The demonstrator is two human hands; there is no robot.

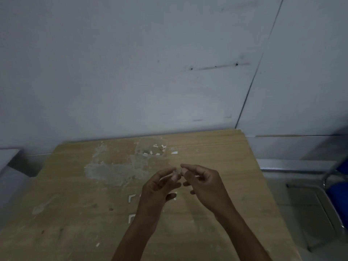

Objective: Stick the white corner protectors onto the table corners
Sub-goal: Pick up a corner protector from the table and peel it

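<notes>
A pale grey-white wall (131, 63) fills the upper half of the view, scuffed with a dark streak and small holes. A thin vertical seam (259, 65) divides it from a second panel on the right. Below stands a light wood-grain desk (216, 147) with a worn grey patch. At right, a blue chair (337, 189) with a metal frame stands on a pale floor (301, 204). The light is dim
</notes>
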